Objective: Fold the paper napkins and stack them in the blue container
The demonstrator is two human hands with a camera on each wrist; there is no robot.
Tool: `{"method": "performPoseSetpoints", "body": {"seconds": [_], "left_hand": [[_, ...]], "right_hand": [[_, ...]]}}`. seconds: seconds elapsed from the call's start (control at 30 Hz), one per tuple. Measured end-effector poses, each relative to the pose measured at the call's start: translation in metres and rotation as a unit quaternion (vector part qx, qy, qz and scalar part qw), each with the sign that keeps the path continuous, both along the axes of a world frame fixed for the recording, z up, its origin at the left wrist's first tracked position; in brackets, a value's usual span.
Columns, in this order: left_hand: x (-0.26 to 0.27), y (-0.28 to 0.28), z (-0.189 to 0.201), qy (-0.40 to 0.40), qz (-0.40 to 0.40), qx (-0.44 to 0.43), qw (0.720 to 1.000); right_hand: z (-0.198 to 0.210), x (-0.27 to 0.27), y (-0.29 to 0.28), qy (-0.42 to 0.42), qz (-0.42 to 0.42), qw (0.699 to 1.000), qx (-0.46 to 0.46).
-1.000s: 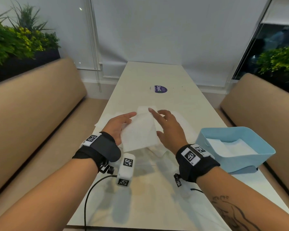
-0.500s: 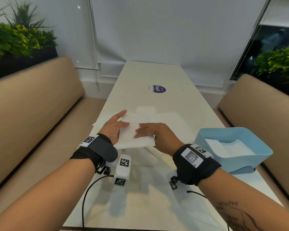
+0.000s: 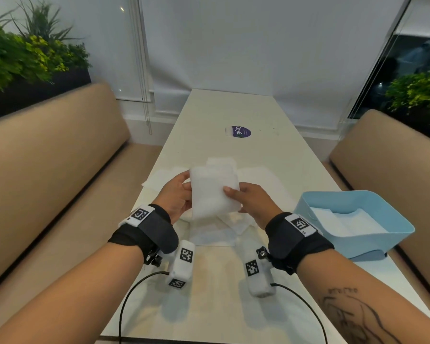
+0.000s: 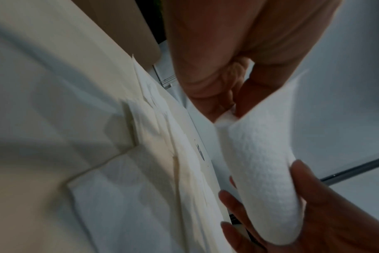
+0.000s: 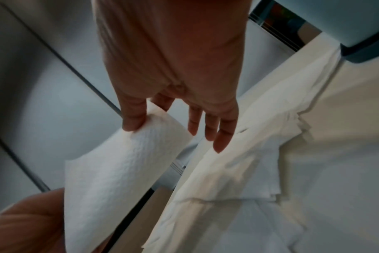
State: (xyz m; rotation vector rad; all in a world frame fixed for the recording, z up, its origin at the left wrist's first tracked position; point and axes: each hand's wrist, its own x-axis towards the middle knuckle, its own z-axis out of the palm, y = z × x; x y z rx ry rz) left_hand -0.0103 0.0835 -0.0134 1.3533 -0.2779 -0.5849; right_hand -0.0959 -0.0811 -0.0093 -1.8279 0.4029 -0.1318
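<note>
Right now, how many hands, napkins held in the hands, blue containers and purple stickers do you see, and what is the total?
Hands: 2, left hand and right hand.
Held napkin: 1.
Blue container: 1.
Purple sticker: 1.
Total: 5.
The loose napkins on the table overlap, so I cannot count them.

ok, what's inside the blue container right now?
White folded napkins lie flat in the container. How many cannot be told, and the near wall hides the front of its floor.
</note>
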Motion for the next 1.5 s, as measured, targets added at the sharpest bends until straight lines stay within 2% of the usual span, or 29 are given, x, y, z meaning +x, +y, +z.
{"method": "performPoseSetpoints", "body": {"seconds": [0.13, 0.3, 0.53, 0.73, 0.87, 0.93, 1.17, 1.3, 1.5], "left_hand": [[-0.001, -0.001, 0.001, -0.021, -0.023, 0.018, 0.999], [-0.001, -0.001, -0.001, -0.041, -0.034, 0.039, 0.998], [-0.004, -0.003, -0.004, 0.028, -0.040, 0.009, 0.999], [-0.003, -0.010, -0.008, 0.039, 0.006, 0.084, 0.996], [0.002, -0.005, -0.011, 0.032, 0.021, 0.108, 0.993], [0.003, -0.003, -0.011, 0.030, 0.016, 0.099, 0.995], [-0.008, -0.004, -0.001, 0.004, -0.083, 0.081, 0.993], [-0.011, -0.002, 0.001, 0.000, -0.124, 0.093, 0.988], [-0.011, 0.002, 0.004, 0.017, -0.128, 0.090, 0.988]], "right_hand": [[0.000, 0.002, 0.001, -0.010, -0.032, 0.997, 0.069], [0.001, 0.006, 0.007, -0.049, -0.058, 0.995, 0.066], [0.001, 0.004, 0.010, -0.086, -0.040, 0.993, 0.073], [0.006, 0.004, 0.012, -0.102, -0.018, 0.991, 0.079], [0.008, 0.000, 0.006, -0.093, 0.015, 0.995, 0.045], [0.006, 0.000, 0.005, -0.088, 0.003, 0.996, 0.027], [0.004, 0.008, 0.009, -0.086, -0.044, 0.995, 0.027], [0.001, 0.012, 0.011, -0.083, -0.067, 0.994, -0.006], [-0.002, 0.012, 0.012, -0.090, -0.087, 0.988, -0.086]]}}
